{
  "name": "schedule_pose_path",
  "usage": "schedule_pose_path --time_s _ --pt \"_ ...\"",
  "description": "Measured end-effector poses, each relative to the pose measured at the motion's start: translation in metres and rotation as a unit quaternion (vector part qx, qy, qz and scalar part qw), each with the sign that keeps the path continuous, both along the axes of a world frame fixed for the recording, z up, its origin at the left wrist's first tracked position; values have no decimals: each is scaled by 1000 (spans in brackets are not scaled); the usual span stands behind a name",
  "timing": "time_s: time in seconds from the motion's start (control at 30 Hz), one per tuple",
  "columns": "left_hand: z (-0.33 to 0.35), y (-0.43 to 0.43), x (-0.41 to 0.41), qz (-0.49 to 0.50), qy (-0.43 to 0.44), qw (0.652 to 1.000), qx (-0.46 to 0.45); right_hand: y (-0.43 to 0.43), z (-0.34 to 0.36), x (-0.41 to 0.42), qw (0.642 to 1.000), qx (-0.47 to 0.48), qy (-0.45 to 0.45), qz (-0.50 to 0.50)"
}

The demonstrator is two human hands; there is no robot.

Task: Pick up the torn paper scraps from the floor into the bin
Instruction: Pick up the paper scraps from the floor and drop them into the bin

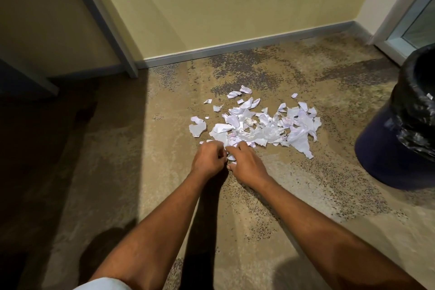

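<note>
L grip (208, 158) & R grip (247, 165) both clutch paper scraps (259, 125) at pile's near edge; bin (388, 155) well apart, R side.

The paper scraps (256, 122) lie on the floor (294, 195) before the wall (211, 7), the bin (404, 139) to their right, both hands at their near edge.

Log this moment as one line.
left hand + right hand: gripping paper scraps at pile's near edge | rest: on carpet | bin: right, black-lined
</note>
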State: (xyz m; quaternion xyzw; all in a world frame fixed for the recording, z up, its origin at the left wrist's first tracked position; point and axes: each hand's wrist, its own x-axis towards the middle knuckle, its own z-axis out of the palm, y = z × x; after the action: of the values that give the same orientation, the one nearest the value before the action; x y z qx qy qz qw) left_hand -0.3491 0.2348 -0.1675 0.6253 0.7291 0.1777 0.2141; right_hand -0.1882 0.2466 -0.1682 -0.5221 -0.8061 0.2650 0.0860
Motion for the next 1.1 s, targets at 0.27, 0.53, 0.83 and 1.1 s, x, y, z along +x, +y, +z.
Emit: schedule_pose_path --time_s 0.27,0.53,0.83,1.1 --pt "-5 13 5 23 -5 1000 18 19 4 2 994 23 -7 -108" --pt "-1 27 15 6 3 1000 0 46 25 35 967 0 87 -241" --pt "7 43 33 19 -13 1000 -9 59 28 45 973 -139 74 -169" --pt "6 41 49 69 -148 987 7 64 12 35 982 -81 81 -149"
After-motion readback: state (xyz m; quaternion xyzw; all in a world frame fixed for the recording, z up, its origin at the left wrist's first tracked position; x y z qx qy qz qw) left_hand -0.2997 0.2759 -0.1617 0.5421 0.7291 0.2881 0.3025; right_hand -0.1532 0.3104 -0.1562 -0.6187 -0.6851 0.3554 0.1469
